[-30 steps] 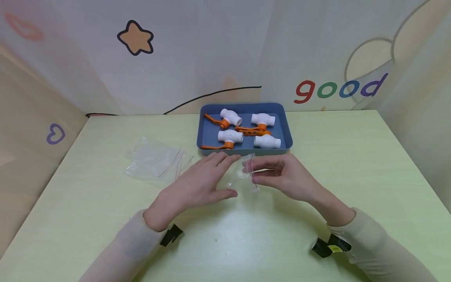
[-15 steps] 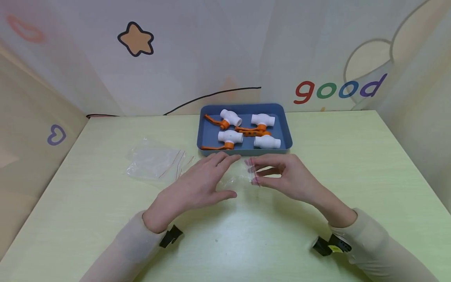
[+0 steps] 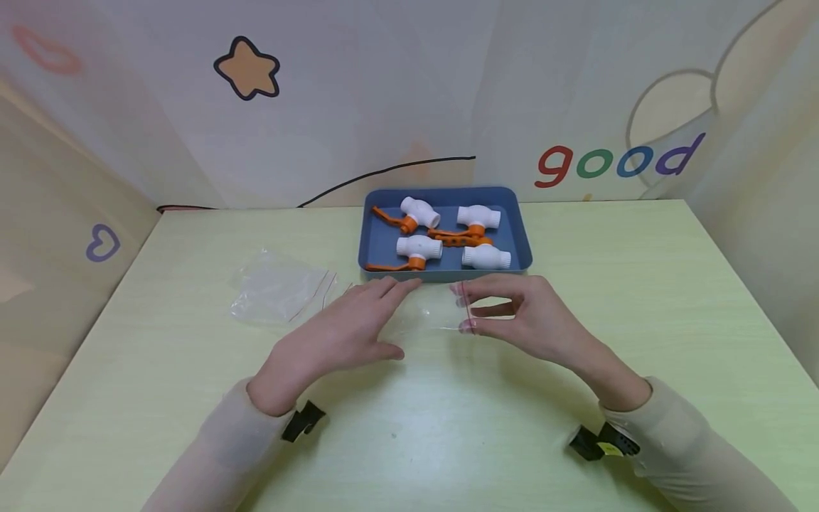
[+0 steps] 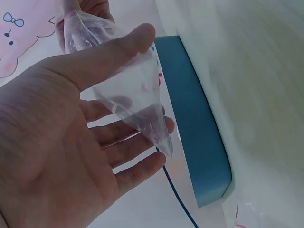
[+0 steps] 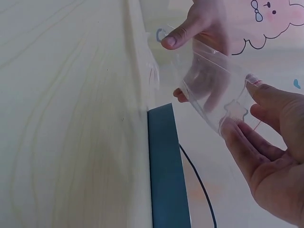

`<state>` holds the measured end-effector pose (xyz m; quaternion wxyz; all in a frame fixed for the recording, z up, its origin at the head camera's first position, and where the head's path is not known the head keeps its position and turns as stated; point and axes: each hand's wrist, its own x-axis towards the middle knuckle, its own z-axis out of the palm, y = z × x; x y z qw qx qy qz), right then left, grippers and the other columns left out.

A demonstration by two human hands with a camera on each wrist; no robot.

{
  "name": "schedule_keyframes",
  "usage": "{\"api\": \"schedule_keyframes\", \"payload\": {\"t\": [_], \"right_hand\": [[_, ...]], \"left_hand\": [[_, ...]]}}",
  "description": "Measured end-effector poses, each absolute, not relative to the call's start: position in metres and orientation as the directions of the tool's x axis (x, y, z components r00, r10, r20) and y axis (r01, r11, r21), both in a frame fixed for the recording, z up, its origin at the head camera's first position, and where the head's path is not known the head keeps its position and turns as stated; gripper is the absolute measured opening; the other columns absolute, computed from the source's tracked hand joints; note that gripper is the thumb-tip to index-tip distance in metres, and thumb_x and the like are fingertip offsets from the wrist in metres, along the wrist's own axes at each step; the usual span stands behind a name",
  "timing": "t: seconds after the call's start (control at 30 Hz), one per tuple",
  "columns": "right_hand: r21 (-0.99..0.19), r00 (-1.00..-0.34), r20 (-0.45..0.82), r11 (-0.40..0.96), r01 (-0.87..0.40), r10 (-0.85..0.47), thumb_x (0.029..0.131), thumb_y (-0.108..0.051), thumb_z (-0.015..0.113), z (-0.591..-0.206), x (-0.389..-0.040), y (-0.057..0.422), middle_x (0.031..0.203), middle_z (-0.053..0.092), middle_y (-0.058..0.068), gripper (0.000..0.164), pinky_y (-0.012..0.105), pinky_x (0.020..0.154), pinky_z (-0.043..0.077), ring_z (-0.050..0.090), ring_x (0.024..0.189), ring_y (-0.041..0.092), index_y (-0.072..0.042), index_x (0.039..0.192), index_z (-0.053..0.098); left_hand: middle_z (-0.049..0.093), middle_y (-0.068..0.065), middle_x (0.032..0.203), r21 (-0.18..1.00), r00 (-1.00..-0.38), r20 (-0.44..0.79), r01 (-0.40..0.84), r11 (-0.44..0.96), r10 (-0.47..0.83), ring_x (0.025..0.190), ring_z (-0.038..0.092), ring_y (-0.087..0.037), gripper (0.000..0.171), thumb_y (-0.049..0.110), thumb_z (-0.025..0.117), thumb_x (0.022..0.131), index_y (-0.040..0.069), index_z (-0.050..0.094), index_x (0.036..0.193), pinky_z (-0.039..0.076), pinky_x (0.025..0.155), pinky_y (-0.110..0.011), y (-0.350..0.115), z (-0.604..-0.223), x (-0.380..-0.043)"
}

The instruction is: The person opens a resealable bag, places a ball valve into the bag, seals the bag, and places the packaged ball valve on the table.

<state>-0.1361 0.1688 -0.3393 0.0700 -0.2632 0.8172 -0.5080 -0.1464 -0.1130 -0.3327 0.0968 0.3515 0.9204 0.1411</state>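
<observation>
My right hand [image 3: 540, 320] pinches the mouth of a clear zip-lock bag [image 3: 427, 311] by its red-striped edge, thumb and fingertips spread apart along it. In the right wrist view the bag [image 5: 216, 71] is held up above the table and spread partly open. My left hand [image 3: 333, 331] is at the bag's other end, its fingers extended and the thumb well apart from them. From the left wrist, the bag's pointed corner [image 4: 159, 135] shows between that thumb and the fingers, lying over the fingers. Nothing shows inside the bag.
Behind the hands stands a blue tray [image 3: 382, 249] holding several white ball valves [image 3: 419, 247] with orange handles [image 3: 387, 268]. More clear zip-lock bags [image 3: 275, 291] lie flat on the table to the left. A printed curtain [image 3: 384, 92] hangs behind the table.
My left hand has moved a little left, away from the right hand, and more of the bag shows between them. The right hand has shifted slightly right with the bag's edge.
</observation>
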Motion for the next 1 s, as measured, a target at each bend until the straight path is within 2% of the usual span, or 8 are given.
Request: {"api": "schedule_keyframes", "payload": {"t": [0.17, 0.4, 0.63, 0.77, 1.0], "right_hand": [[-0.859, -0.853, 0.168, 0.352, -0.373, -0.495, 0.083, -0.002, 0.086, -0.34, -0.135, 0.169, 0.119, 0.072, 0.006, 0.049, 0.035, 0.083, 0.059, 0.068, 0.109, 0.023, -0.005, 0.13, 0.071], [-0.827, -0.836, 0.208, 0.366, -0.428, -0.507, 0.082, -0.005, 0.087, -0.342, -0.133, 0.164, 0.112, 0.072, 0.009, 0.051, 0.038, 0.08, 0.06, 0.068, 0.1, 0.019, -0.008, 0.13, 0.072], [-0.793, -0.803, 0.297, 0.334, -0.509, -0.516, 0.078, -0.002, 0.089, -0.343, -0.129, 0.161, 0.108, 0.071, 0.01, 0.051, 0.042, 0.075, 0.061, 0.067, 0.094, 0.017, -0.006, 0.126, 0.074], [-0.793, -0.797, 0.307, 0.323, -0.516, -0.519, 0.078, -0.002, 0.089, -0.342, -0.128, 0.159, 0.11, 0.07, 0.01, 0.05, 0.041, 0.076, 0.061, 0.068, 0.095, 0.017, -0.005, 0.126, 0.073], [-0.798, -0.8, 0.315, 0.314, -0.514, -0.51, 0.08, 0.0, 0.088, -0.342, -0.127, 0.158, 0.103, 0.066, 0.002, 0.052, 0.035, 0.079, 0.06, 0.069, 0.096, 0.019, -0.003, 0.129, 0.071]], "left_hand": [[0.052, -0.012, 0.143, 0.319, -0.738, -0.126, 0.602, 0.732, 0.663, 0.129, 0.051, -0.029, 0.098, 0.041, 0.088, 0.083, 0.006, 0.036, 0.158, 0.041, 0.11, -0.047, -0.119, -0.331, -0.148], [0.04, -0.01, 0.154, 0.389, -0.717, -0.058, 0.624, 0.677, 0.695, 0.141, 0.04, -0.029, 0.098, 0.06, 0.074, 0.089, 0.007, 0.032, 0.16, 0.034, 0.115, -0.051, -0.12, -0.33, -0.146], [0.049, -0.008, 0.148, 0.408, -0.681, 0.013, 0.672, 0.618, 0.732, 0.134, 0.048, -0.024, 0.086, 0.055, 0.068, 0.095, 0.006, 0.035, 0.159, 0.041, 0.111, -0.044, -0.114, -0.329, -0.144], [0.054, -0.009, 0.144, 0.407, -0.685, 0.037, 0.675, 0.615, 0.727, 0.129, 0.054, -0.025, 0.081, 0.051, 0.069, 0.097, 0.006, 0.039, 0.156, 0.045, 0.107, -0.044, -0.112, -0.329, -0.143], [0.061, -0.01, 0.133, 0.423, -0.693, 0.053, 0.668, 0.612, 0.719, 0.119, 0.06, -0.024, 0.072, 0.048, 0.069, 0.098, 0.006, 0.045, 0.152, 0.049, 0.101, -0.046, -0.111, -0.329, -0.143]]}}
